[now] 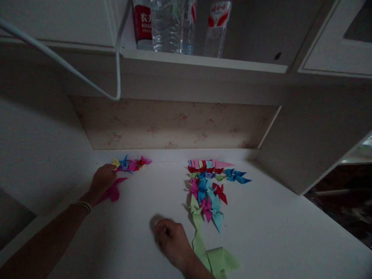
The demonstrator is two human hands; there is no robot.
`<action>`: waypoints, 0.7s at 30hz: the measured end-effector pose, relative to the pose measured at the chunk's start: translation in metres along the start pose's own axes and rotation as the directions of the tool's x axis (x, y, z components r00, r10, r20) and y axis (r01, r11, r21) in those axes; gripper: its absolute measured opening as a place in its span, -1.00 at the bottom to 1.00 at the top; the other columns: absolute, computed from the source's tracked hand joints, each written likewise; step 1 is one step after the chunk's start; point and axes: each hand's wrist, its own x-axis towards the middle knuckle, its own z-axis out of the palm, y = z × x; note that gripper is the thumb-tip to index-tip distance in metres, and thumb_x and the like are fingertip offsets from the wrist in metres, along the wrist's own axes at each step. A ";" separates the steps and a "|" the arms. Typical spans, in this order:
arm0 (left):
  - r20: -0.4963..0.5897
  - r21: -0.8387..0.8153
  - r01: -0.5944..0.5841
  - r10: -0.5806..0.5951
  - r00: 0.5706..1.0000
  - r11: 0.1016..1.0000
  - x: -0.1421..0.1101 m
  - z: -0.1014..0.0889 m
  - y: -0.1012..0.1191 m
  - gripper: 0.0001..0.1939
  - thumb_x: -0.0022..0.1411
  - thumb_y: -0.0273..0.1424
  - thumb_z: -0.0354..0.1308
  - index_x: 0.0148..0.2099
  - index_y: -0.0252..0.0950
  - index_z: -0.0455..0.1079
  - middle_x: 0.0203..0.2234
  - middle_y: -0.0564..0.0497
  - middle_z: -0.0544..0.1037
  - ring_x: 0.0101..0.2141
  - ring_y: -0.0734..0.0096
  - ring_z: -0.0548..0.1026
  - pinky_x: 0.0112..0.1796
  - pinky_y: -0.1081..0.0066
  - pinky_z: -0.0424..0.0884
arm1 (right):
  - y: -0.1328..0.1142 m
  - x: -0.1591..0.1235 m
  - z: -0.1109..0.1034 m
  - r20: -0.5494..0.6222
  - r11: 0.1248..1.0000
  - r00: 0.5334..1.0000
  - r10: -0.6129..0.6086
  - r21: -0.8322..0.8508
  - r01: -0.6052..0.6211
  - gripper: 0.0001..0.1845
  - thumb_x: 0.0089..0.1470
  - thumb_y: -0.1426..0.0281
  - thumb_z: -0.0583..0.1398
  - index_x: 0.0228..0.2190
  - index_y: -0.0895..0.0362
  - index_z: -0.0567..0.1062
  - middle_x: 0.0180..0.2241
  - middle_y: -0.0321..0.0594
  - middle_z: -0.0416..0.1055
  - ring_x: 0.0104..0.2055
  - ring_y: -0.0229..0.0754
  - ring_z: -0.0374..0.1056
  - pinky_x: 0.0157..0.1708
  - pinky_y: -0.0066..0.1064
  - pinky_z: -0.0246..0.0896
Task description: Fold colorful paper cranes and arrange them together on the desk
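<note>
Two hands figured in head view. Left hand, nearer one, touched yellow folded paper just beyond fingertips, at left end of multicoloured paper cluster; cluster's long axis ran sideways along back ledge. Pinch or mere contact: could not be told. Right hand curled inward, nothing visibly held, beside pale green strip. Papers were matte, creased, sharp-pointed; magenta piece, lobed; tabletop, smooth, white.
</note>
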 end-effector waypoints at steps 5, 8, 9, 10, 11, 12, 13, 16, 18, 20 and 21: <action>-0.065 -0.061 -0.087 0.083 0.994 0.994 -0.028 -0.010 0.016 -0.70 0.16 -0.47 -0.12 -0.22 -0.36 0.44 -0.16 -0.12 0.54 -0.08 0.10 0.43 -0.01 0.24 0.25 | 0.012 0.002 0.006 -0.012 0.995 0.999 0.038 0.093 -0.037 -0.78 0.09 0.33 0.10 -0.44 0.13 0.52 -0.64 -0.38 0.29 -0.61 -0.34 0.15 -0.62 -0.55 -0.02; -0.057 -0.196 -0.109 0.099 0.993 0.975 -0.051 -0.012 0.037 -0.75 0.10 -0.46 -0.05 -0.29 -0.28 0.47 -0.21 -0.09 0.55 -0.13 0.17 0.48 -0.04 0.31 0.32 | 0.015 0.004 0.007 -0.029 0.976 0.997 0.070 0.210 -0.062 -0.71 0.10 0.21 0.13 -0.42 0.15 0.51 -0.67 -0.38 0.28 -0.62 -0.35 0.14 -0.63 -0.55 -0.01; -0.043 -0.292 -0.099 0.090 0.995 0.951 -0.061 -0.012 0.046 -0.78 0.09 -0.43 -0.02 -0.30 -0.26 0.46 -0.22 -0.08 0.55 -0.15 0.18 0.49 -0.08 0.32 0.36 | 0.015 0.005 0.006 -0.038 0.964 0.996 0.079 0.258 -0.066 -0.70 0.09 0.19 0.15 -0.42 0.16 0.51 -0.67 -0.38 0.27 -0.63 -0.36 0.13 -0.63 -0.55 -0.02; -0.021 -0.403 -0.081 0.080 0.997 0.912 -0.072 -0.011 0.055 -0.78 0.09 -0.40 0.01 -0.26 -0.25 0.45 -0.19 -0.08 0.54 -0.19 0.20 0.51 -0.13 0.32 0.40 | 0.014 0.006 0.005 -0.050 0.948 0.995 0.091 0.311 -0.071 -0.71 0.06 0.17 0.17 -0.41 0.16 0.50 -0.66 -0.39 0.26 -0.64 -0.37 0.11 -0.64 -0.56 -0.03; 0.016 -0.524 -0.052 0.071 0.997 0.850 -0.084 -0.010 0.066 -0.77 0.09 -0.37 0.03 -0.19 -0.26 0.42 -0.15 -0.09 0.52 -0.23 0.23 0.52 -0.17 0.32 0.43 | 0.012 0.006 0.004 -0.063 0.927 0.993 0.105 0.366 -0.075 -0.71 0.04 0.16 0.20 -0.39 0.15 0.49 -0.64 -0.40 0.26 -0.65 -0.39 0.09 -0.65 -0.57 -0.05; 0.071 -0.624 -0.017 0.078 0.994 0.782 -0.096 -0.008 0.076 -0.74 0.09 -0.34 0.06 -0.14 -0.27 0.39 -0.15 -0.10 0.52 -0.25 0.24 0.53 -0.20 0.33 0.45 | 0.011 0.007 0.003 -0.079 0.901 0.989 0.125 0.427 -0.079 -0.70 0.01 0.15 0.22 -0.37 0.15 0.48 -0.60 -0.40 0.27 -0.66 -0.42 0.06 -0.67 -0.57 -0.07; 0.112 -0.695 0.019 0.081 0.990 0.719 -0.110 -0.005 0.087 -0.72 0.10 -0.33 0.09 -0.12 -0.27 0.37 -0.17 -0.10 0.53 -0.23 0.25 0.53 -0.18 0.33 0.44 | 0.009 0.007 0.002 -0.096 0.867 0.984 0.148 0.492 -0.083 -0.68 -0.01 0.13 0.24 -0.34 0.14 0.47 -0.56 -0.40 0.28 -0.68 -0.44 0.04 -0.70 -0.58 -0.09; 0.236 -0.821 0.142 0.102 0.966 0.553 -0.149 0.008 0.119 -0.72 0.09 -0.35 0.14 -0.11 -0.27 0.37 -0.28 -0.06 0.57 -0.26 0.27 0.54 -0.22 0.35 0.44 | 0.003 0.008 -0.002 -0.131 0.761 0.969 0.210 0.644 -0.077 -0.56 -0.07 0.09 0.27 -0.21 0.11 0.44 -0.52 -0.41 0.27 -0.69 -0.46 0.00 -0.73 -0.58 -0.11; 0.278 -0.863 0.215 0.076 0.958 0.457 -0.167 0.018 0.136 -0.74 0.07 -0.36 0.17 -0.14 -0.27 0.39 -0.27 -0.06 0.58 -0.25 0.27 0.54 -0.21 0.37 0.44 | 0.001 0.008 -0.003 -0.121 0.727 0.967 0.223 0.681 -0.083 -0.52 -0.09 0.09 0.30 -0.19 0.13 0.44 -0.61 -0.47 0.20 -0.70 -0.45 -0.02 -0.74 -0.58 -0.14; 0.276 -0.894 0.243 0.036 0.960 0.377 -0.178 0.028 0.146 -0.75 0.07 -0.34 0.20 -0.17 -0.27 0.40 -0.28 -0.06 0.58 -0.23 0.26 0.54 -0.18 0.37 0.43 | -0.001 0.008 -0.005 -0.089 0.749 0.975 0.206 0.655 -0.098 -0.57 -0.08 0.11 0.30 -0.27 0.18 0.48 -0.70 -0.50 0.11 -0.71 -0.45 -0.05 -0.74 -0.59 -0.19; 0.271 -0.904 0.248 0.017 0.962 0.347 -0.180 0.031 0.149 -0.75 0.07 -0.32 0.21 -0.18 -0.27 0.41 -0.28 -0.06 0.58 -0.22 0.26 0.53 -0.16 0.37 0.42 | -0.002 0.008 -0.005 -0.078 0.763 0.978 0.194 0.639 -0.101 -0.60 -0.07 0.11 0.30 -0.32 0.20 0.49 -0.72 -0.50 0.09 -0.71 -0.45 -0.06 -0.74 -0.58 -0.20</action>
